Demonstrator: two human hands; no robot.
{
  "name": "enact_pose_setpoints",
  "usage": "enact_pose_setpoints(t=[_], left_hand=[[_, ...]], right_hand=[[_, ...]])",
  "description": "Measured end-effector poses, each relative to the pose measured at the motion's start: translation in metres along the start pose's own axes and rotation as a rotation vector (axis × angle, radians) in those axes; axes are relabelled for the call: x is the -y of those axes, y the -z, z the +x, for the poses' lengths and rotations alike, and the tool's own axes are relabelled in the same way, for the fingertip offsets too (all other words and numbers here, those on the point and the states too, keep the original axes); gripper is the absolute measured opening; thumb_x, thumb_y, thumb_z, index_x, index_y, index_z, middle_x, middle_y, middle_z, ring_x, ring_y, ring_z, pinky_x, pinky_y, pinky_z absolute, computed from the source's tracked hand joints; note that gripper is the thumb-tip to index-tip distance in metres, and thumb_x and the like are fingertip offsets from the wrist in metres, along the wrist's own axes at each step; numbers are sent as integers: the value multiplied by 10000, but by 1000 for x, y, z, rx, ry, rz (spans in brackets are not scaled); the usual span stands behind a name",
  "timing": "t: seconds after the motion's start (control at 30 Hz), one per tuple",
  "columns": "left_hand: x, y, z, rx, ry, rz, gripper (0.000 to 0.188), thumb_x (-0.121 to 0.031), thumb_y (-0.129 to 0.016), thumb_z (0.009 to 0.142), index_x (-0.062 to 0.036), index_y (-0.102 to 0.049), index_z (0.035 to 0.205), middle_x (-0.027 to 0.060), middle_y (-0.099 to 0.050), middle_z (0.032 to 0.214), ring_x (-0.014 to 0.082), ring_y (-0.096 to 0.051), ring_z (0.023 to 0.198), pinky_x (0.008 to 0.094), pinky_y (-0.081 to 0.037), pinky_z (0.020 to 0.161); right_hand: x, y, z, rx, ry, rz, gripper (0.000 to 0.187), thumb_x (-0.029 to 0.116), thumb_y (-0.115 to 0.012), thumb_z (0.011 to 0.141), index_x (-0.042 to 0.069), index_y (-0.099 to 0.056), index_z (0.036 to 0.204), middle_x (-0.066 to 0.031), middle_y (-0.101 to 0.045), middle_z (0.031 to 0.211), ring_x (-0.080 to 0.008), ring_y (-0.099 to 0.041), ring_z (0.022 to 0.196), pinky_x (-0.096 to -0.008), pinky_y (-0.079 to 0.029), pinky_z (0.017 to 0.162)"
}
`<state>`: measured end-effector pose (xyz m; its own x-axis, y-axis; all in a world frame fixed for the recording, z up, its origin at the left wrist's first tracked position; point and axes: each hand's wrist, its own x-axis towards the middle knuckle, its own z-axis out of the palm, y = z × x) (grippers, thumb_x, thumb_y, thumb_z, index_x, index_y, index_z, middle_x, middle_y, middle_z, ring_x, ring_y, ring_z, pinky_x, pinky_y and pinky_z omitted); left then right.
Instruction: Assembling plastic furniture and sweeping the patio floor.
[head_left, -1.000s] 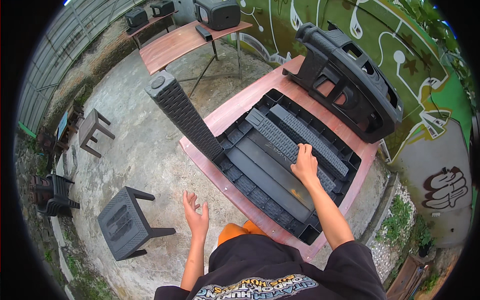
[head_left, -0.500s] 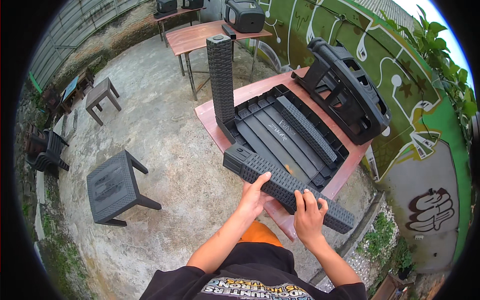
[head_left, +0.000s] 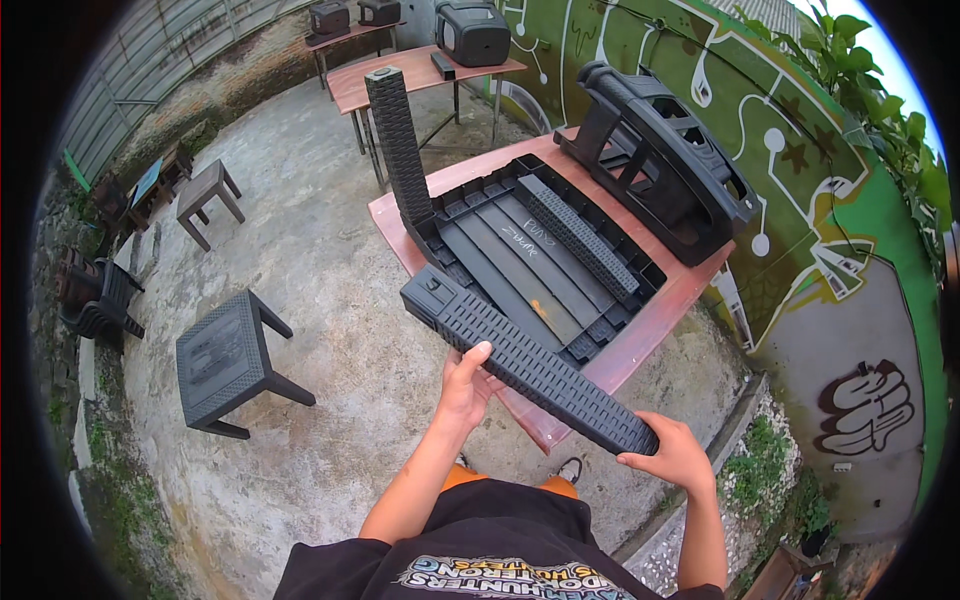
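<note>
A black plastic table leg (head_left: 530, 362) with a woven pattern slants across the front of me, above the near edge of the work table. My left hand (head_left: 466, 388) grips its middle from below, thumb on top. At its lower right end, my right hand (head_left: 676, 452) wraps around the tip. Beyond it lies an upturned black tabletop (head_left: 505, 260) with ribs and pale handwriting on its underside. Another leg (head_left: 400, 150) stands upright at its left corner, and a third leg (head_left: 580, 235) rests lying down inside it.
The tabletop lies on a reddish work table (head_left: 655, 325). A black plastic frame (head_left: 660, 150) stands at its far right, by the painted wall (head_left: 780, 150). A small black table (head_left: 225, 360) is on the concrete floor at left. Farther back are a brown stool (head_left: 208, 190) and another reddish table (head_left: 400, 80).
My right hand has slid from the leg's top face to its lower right end and now wraps around it. The left hand keeps its hold. The view has shifted slightly.
</note>
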<state>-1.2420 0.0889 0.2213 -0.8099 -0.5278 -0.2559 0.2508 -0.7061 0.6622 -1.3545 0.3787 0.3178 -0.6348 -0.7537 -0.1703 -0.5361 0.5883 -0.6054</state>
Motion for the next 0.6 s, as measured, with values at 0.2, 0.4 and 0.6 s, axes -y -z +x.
enact_pose_setpoints(t=[0.2,0.4,0.6], left_hand=[[50,-27,-17,-80,-257,-42,562,-366,-541,967,-14,-393,1379,93,-525,1311,213,-479,1238,383,-365,1065],[97,-40,-59,-464,-765,994,768,-150,-614,903,-1,-175,1516,184,-358,1484,272,-355,1379,392,-255,1147],[92,-44,-82,-1013,-909,1722,697,-245,-778,817,18,-422,1354,164,-500,1329,305,-489,1201,375,-370,1044]], right_hand=[[-28,19,-29,313,-21,664,571,305,-785,780,-51,-621,1195,-117,-715,856,-137,-665,746,-272,-531,720],[-17,41,-2,886,-156,1005,571,428,-652,909,-95,-623,1135,-130,-702,943,-134,-659,814,-253,-523,739],[60,43,-22,1624,-225,1486,684,517,-578,929,-47,-486,1305,-162,-626,1183,-222,-639,1069,-330,-529,918]])
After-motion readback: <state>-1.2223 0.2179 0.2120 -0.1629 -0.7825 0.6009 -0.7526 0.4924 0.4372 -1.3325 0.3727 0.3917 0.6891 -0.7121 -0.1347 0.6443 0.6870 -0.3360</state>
